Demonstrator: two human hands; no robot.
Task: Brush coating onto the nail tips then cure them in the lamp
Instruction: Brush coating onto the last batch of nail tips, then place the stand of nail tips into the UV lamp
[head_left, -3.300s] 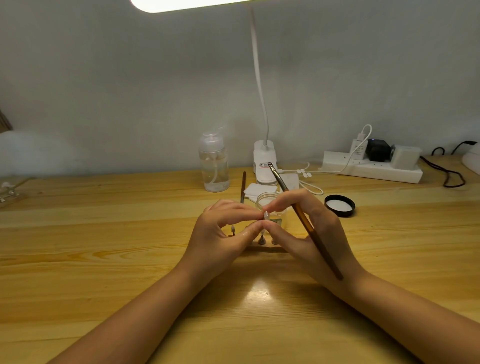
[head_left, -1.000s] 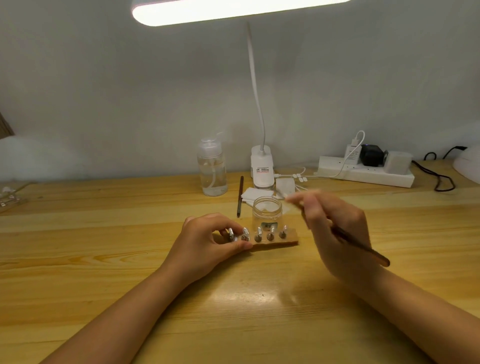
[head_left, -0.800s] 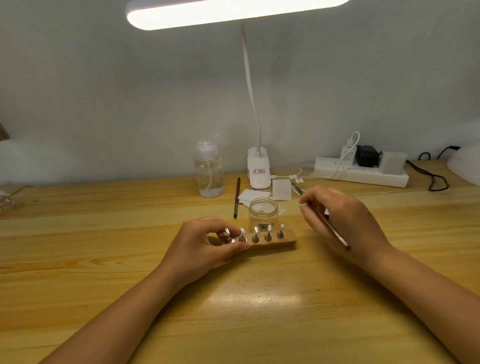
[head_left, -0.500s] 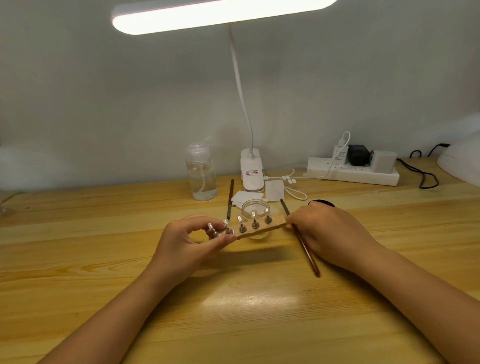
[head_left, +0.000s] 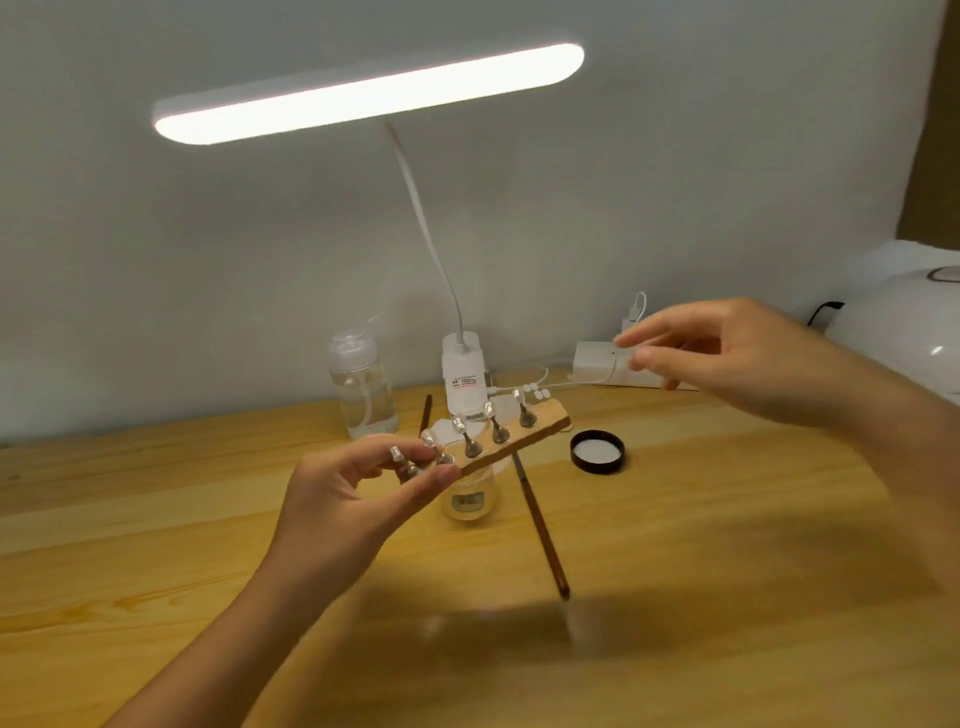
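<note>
Wooden desk (head_left: 727, 545) under a lit bar lamp. Nail-tip holder strip (head_left: 519, 439) raised off it, tilted, pinched at one end by left hand (head_left: 353, 499). Right hand (head_left: 727, 364) empty, fingers loosely spread, toward curing lamp (head_left: 904, 332). Brush (head_left: 540, 525) down beside gel jar (head_left: 470, 501). Risks: one-ended pinch slipping, wet tips smearing on fingers.

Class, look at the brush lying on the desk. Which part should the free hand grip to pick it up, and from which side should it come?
Grip the brush at mid-handle, pinching across the thin shaft from above, coming in from the right. It lies flat with bare desk on that side; its far tip sits close to the jar, and the left hand holds the wooden strip of nail tips over that end. The right hand is empty.
</note>
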